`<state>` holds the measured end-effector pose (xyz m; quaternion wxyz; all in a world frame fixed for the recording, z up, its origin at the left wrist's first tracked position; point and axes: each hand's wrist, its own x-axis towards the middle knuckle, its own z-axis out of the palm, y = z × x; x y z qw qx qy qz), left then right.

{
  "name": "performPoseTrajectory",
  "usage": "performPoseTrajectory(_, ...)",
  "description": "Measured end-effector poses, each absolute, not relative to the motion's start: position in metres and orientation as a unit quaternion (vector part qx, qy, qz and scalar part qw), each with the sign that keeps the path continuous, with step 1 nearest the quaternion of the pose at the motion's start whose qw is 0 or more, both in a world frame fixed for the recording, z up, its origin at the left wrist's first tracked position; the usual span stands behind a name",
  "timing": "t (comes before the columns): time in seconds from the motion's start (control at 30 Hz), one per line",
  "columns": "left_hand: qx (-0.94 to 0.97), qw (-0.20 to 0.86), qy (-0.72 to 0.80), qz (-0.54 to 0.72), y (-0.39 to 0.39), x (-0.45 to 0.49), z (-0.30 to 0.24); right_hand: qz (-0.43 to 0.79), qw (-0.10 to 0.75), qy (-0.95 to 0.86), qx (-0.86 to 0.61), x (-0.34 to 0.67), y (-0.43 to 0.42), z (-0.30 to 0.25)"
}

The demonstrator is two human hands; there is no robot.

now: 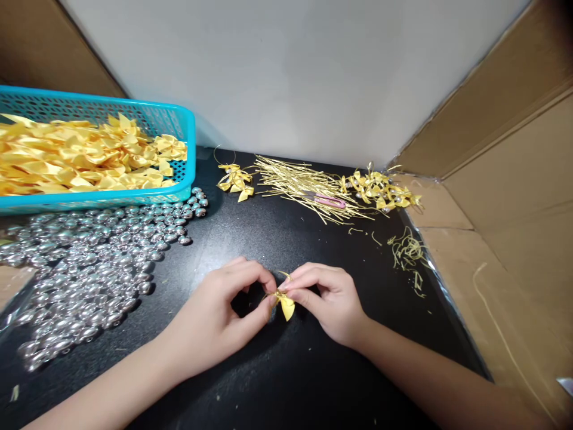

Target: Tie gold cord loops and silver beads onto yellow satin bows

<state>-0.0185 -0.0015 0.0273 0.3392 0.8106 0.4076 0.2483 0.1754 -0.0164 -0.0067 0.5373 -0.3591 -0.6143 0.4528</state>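
Note:
Over the black tabletop [277, 370], my left hand [224, 313] and my right hand [329, 298] meet fingertip to fingertip. Both pinch one small yellow ribbon bow [285, 303] with a thin gold wire at its middle. The left thumb and forefinger close on the bow's left side, and the right fingers grip its right side. Part of the bow is hidden behind the fingertips.
A turquoise basket [183, 179] of yellow ribbon pieces stands at the far left. Several silver beads [89, 269] spread below it. A bundle of gold wires [304, 188] with a pink-handled tool lies at the back, finished bows [380, 190] beside it. A cardboard flap [505, 251] borders the right.

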Motion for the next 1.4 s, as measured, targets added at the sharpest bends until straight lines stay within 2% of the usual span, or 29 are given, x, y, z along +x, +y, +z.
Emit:
performPoseTrajectory(0.53,0.806,0.339,0.425,0.233,-0.001,-0.019,0.023,0.448,0.540,-0.608,-0.372,0.175,-0.016,-0.008)
performPoseTrajectory(0.9,0.771,0.422,0.397,0.264,-0.001,-0.016,0.024,0.428,0.537,-0.630,-0.362,0.175,-0.016,-0.007)
performPoseTrajectory(1.4,0.767,0.399,0.423,0.271,-0.006,-0.010,0.025,0.154,0.477,-0.799,-0.332,0.176,-0.023,-0.008)
